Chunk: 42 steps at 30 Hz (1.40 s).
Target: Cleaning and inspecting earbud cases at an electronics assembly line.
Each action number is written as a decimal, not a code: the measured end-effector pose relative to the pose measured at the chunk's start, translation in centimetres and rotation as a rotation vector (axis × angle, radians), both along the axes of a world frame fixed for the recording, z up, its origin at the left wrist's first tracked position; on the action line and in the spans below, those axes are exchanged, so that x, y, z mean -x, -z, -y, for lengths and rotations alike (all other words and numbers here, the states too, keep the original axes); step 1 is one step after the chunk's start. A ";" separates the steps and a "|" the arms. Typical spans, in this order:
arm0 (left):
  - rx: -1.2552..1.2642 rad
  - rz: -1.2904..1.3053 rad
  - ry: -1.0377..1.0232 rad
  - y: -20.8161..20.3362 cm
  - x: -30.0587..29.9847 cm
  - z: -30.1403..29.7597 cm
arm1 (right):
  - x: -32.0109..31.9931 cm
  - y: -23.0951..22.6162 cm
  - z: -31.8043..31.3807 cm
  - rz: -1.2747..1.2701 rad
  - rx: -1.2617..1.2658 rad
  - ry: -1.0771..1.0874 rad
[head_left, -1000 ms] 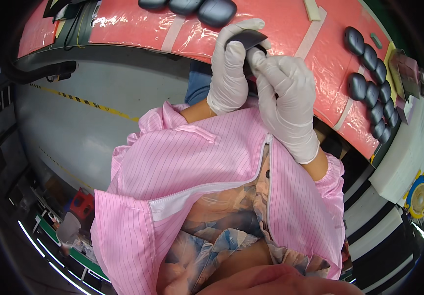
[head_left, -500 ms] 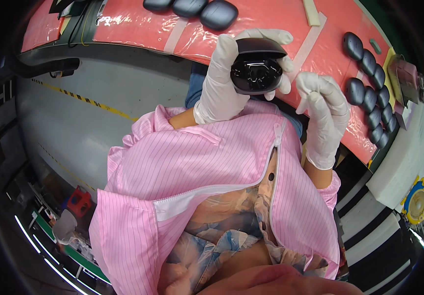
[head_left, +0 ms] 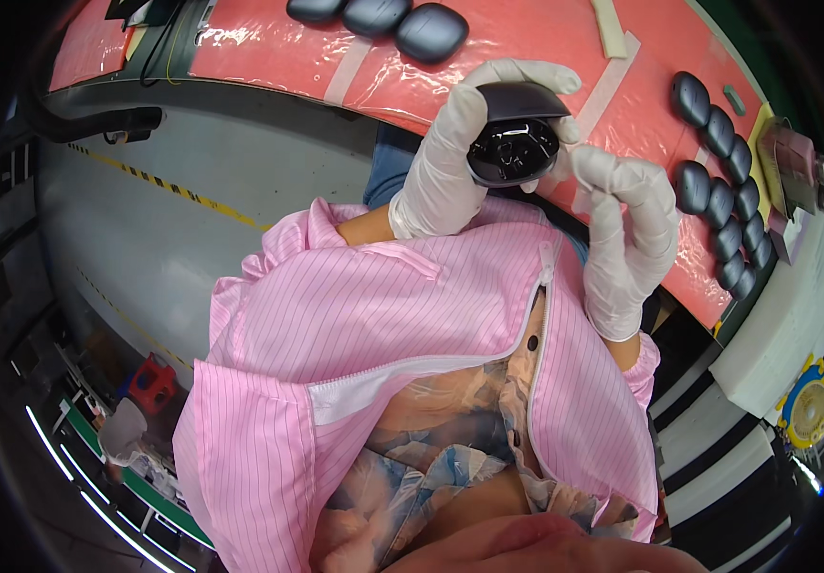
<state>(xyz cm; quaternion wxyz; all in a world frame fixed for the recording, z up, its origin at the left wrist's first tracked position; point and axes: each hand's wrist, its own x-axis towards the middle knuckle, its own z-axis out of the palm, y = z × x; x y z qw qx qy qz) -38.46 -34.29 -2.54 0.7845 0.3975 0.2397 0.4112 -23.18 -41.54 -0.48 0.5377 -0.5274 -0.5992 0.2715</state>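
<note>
Dark rounded case (head_left: 515, 137), lid raised, gripped in the white-gloved left hand (head_left: 444, 158) by the edge of the shiny red table mat (head_left: 527, 38).
By the same edge, the white-gloved right hand (head_left: 630, 215) is half-curled; whether anything is pinched cannot be told.

We see a desk (head_left: 517, 29) with a glossy coral-red sheet (head_left: 269, 53) spread over its top, its surface catching bright reflections. Toward the far edge, three dark rounded cases (head_left: 377, 15) sit side by side in a row. Over on the right, we find more blue-grey cases (head_left: 719, 202) standing close together in two slanting rows, with a small green piece (head_left: 734, 99) near them. Pale tape strips (head_left: 347, 72) cross the sheet, and a cream-coloured bar (head_left: 608, 29) lies by the top end of one.
</note>
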 end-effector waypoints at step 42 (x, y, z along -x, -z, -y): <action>0.082 0.063 0.044 0.9 -0.1 0.4 | -0.2 -1.7 0.2 0.039 0.132 0.118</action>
